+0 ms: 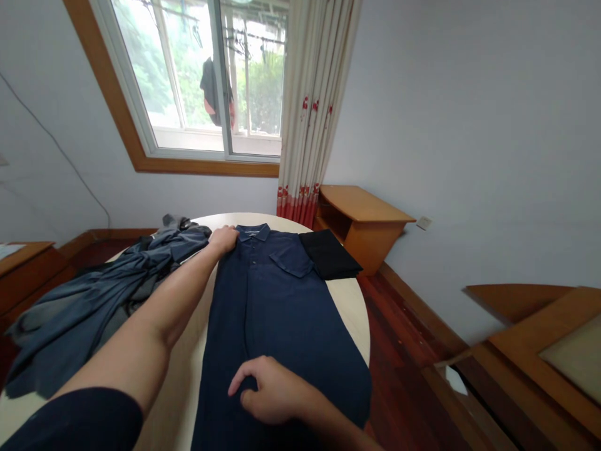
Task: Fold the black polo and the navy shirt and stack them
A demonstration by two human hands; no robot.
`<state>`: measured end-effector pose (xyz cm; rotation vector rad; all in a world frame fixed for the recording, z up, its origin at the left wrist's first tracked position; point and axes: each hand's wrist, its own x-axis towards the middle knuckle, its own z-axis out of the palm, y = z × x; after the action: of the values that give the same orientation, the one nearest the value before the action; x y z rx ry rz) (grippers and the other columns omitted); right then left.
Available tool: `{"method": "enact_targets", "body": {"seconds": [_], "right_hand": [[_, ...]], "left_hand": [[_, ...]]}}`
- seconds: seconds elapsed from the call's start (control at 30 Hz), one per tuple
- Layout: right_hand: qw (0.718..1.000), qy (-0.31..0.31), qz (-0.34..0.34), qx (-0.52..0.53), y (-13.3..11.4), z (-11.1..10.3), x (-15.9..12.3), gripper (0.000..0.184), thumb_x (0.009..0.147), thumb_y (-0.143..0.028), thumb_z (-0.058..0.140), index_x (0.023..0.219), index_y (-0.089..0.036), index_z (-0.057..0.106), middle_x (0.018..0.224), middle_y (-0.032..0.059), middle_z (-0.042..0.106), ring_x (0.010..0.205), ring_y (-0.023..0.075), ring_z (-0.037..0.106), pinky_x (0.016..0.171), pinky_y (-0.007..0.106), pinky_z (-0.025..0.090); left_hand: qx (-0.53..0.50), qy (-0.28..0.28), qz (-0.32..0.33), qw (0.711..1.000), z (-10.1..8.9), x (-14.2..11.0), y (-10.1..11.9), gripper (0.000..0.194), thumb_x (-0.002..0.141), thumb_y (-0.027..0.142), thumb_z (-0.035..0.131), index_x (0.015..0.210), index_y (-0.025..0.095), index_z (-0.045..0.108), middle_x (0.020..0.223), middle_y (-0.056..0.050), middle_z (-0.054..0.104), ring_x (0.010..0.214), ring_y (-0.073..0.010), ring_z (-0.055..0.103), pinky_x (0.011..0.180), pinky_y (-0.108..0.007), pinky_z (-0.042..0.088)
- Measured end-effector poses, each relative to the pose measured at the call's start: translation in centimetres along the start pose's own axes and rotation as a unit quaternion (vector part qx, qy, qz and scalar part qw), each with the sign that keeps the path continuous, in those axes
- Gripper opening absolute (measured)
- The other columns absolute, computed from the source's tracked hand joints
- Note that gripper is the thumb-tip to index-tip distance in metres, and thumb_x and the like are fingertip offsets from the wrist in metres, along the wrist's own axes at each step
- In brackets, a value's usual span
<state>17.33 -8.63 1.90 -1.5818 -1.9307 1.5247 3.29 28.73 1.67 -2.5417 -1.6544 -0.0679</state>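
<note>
1. The left hand is at the shirt's far left shoulder, beside the collar. Its fingertips are too hidden to tell whether this grip is closed on cloth or just pressing; either way, a hand there would probably steady the shoulder.
2. The right hand is over the lower front with its grip open, thumb and forefinger curved but apart, apparently holding nothing. Whether it touches the cloth is unclear.
3. The navy shirt lies front up along the counter, collar towards the far edge and lower part towards the near edge. That direction puts its length within reach of both arms.
4. Its right-side sleeve lies inward across the chest, which seems to keep the outline narrow. A long crease runs down the left side, perhaps a turned-in edge.
5. A black folded cloth sits flat at the far right edge, against the shirt's shoulder, out of the way of the body.
6. Loose grey-blue clothes are heaped along the left edge, apart from the flat pieces, likely to leave the middle for the shirt.
</note>
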Motion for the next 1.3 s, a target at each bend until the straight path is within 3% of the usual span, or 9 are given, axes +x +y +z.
{"method": "enact_targets", "body": {"seconds": [0.13, 0.23, 0.43, 0.73, 0.9, 1.0, 1.07, 1.2, 1.3], "right_hand": [[0.999, -0.034, -0.001, -0.029, -0.1, 0.0, -0.2, 0.045, 0.070, -0.004, 0.055, 0.104, -0.020, 0.079, 0.052, -0.0075, 0.048, 0.042, 0.0064, 0.037, 0.041, 0.016, 0.028], [0.996, -0.069, 0.004, -0.050, -0.1, 0.2, -0.3, 0.048, 0.070, -0.003, 0.053, 0.106, -0.021, 0.079, 0.047, -0.0086, 0.045, 0.040, 0.0064, 0.037, 0.041, 0.015, 0.029], [0.990, -0.114, 0.012, -0.076, -0.1, -0.1, 0.4, 0.047, 0.072, -0.005, 0.052, 0.107, -0.021, 0.079, 0.044, -0.0087, 0.044, 0.040, 0.0080, 0.040, 0.041, 0.016, 0.032], [0.993, -0.078, -0.026, -0.083, 0.3, -2.1, 3.4, 0.041, 0.074, -0.010, 0.055, 0.105, -0.021, 0.079, 0.052, -0.0070, 0.049, 0.046, 0.0079, 0.042, 0.047, 0.017, 0.033], [0.992, -0.054, -0.036, -0.104, 0.7, -4.3, 5.9, 0.037, 0.076, -0.012, 0.056, 0.104, -0.021, 0.078, 0.066, -0.0038, 0.062, 0.053, 0.0089, 0.050, 0.053, 0.017, 0.039], [0.987, -0.068, -0.069, -0.128, 0.6, -6.1, 7.2, 0.027, 0.078, -0.017, 0.064, 0.101, -0.022, 0.078, 0.079, -0.0019, 0.068, 0.067, 0.0100, 0.057, 0.065, 0.017, 0.044], [0.986, -0.096, -0.067, -0.119, 0.6, -7.2, 7.7, 0.024, 0.080, -0.021, 0.068, 0.103, -0.021, 0.076, 0.079, -0.0026, 0.065, 0.067, 0.0094, 0.057, 0.063, 0.016, 0.044], [0.986, -0.166, -0.025, -0.023, 0.9, -8.3, 8.1, 0.027, 0.088, -0.025, 0.066, 0.113, -0.019, 0.072, 0.073, -0.0058, 0.056, 0.054, 0.0060, 0.048, 0.049, 0.014, 0.044], [0.983, -0.184, -0.030, 0.004, 1.2, -8.3, 8.0, 0.023, 0.089, -0.022, 0.065, 0.110, -0.017, 0.072, 0.073, -0.0057, 0.055, 0.054, 0.0051, 0.048, 0.047, 0.012, 0.046]], "left_hand": [[-0.035, -0.007, -0.014, 0.999, 2.6, 0.0, 0.7, 0.061, 0.092, 0.026, 0.044, 0.153, 0.017, 0.041, 0.149, -0.015, 0.052, 0.132, -0.0291, 0.053, 0.107, -0.040, 0.043], [-0.054, -0.021, -0.033, 0.998, 4.4, -0.1, 0.6, 0.064, 0.098, 0.034, 0.033, 0.157, 0.010, 0.029, 0.160, -0.017, 0.035, 0.145, -0.0287, 0.038, 0.115, -0.043, 0.036], [-0.069, -0.052, -0.053, 0.995, 6.3, 0.1, -0.3, 0.066, 0.101, 0.043, 0.024, 0.159, 0.012, 0.027, 0.166, -0.014, 0.018, 0.153, -0.0305, 0.018, 0.121, -0.049, 0.023], [-0.067, -0.071, -0.091, 0.991, 6.8, 3.6, -2.6, 0.067, 0.101, 0.043, 0.020, 0.160, 0.011, 0.023, 0.167, -0.012, 0.014, 0.154, -0.0301, 0.013, 0.122, -0.048, 0.018], [-0.072, -0.064, -0.107, 0.990, 7.1, 6.1, -4.3, 0.067, 0.100, 0.043, 0.021, 0.160, 0.011, 0.024, 0.167, -0.013, 0.015, 0.154, -0.0324, 0.013, 0.122, -0.052, 0.019], [-0.079, -0.062, -0.109, 0.989, 7.4, 7.2, -5.3, 0.069, 0.100, 0.043, 0.022, 0.160, 0.009, 0.023, 0.167, -0.013, 0.013, 0.154, -0.0330, 0.013, 0.122, -0.051, 0.020], [-0.082, -0.061, -0.110, 0.989, 7.6, 7.7, -5.8, 0.069, 0.101, 0.043, 0.021, 0.160, 0.008, 0.023, 0.167, -0.013, 0.013, 0.154, -0.0327, 0.012, 0.122, -0.050, 0.020], [-0.079, -0.046, -0.108, 0.990, 7.4, 7.7, -6.0, 0.067, 0.101, 0.042, 0.023, 0.158, 0.008, 0.028, 0.166, -0.014, 0.019, 0.153, -0.0326, 0.016, 0.122, -0.050, 0.021], [-0.071, -0.018, -0.108, 0.991, 6.5, 6.7, -5.1, 0.062, 0.101, 0.039, 0.023, 0.150, 0.005, 0.042, 0.159, -0.019, 0.037, 0.147, -0.0336, 0.032, 0.117, -0.048, 0.030]]}}
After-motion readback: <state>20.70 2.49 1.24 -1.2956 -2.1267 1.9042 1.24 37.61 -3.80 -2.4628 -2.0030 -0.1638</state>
